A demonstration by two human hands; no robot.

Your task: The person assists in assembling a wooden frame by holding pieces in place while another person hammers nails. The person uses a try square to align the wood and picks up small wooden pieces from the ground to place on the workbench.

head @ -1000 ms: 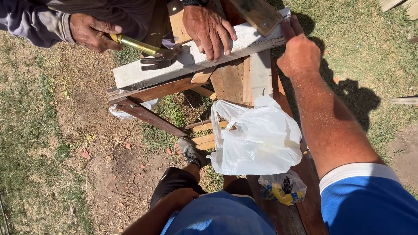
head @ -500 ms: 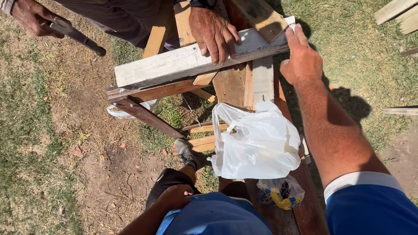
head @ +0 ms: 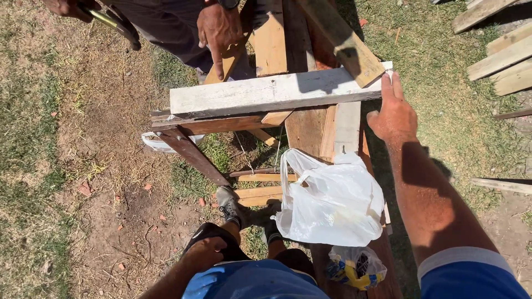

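Right hand [head: 394, 113], fingers apart, presses white plank [head: 271, 93] end; left hand [head: 204, 253] rests on knee, fingers' state unclear; co-worker's hand [head: 219, 27] opposite.

A wooden stand [head: 310, 133] made of old boards sits on dry grass and dirt [head: 83, 182]. A long pale plank [head: 266, 93] lies across its top. A white plastic bag [head: 332, 202] rests on a dark board [head: 382, 266] lower down, and a small yellow and blue packet [head: 354, 268] lies just below the bag.
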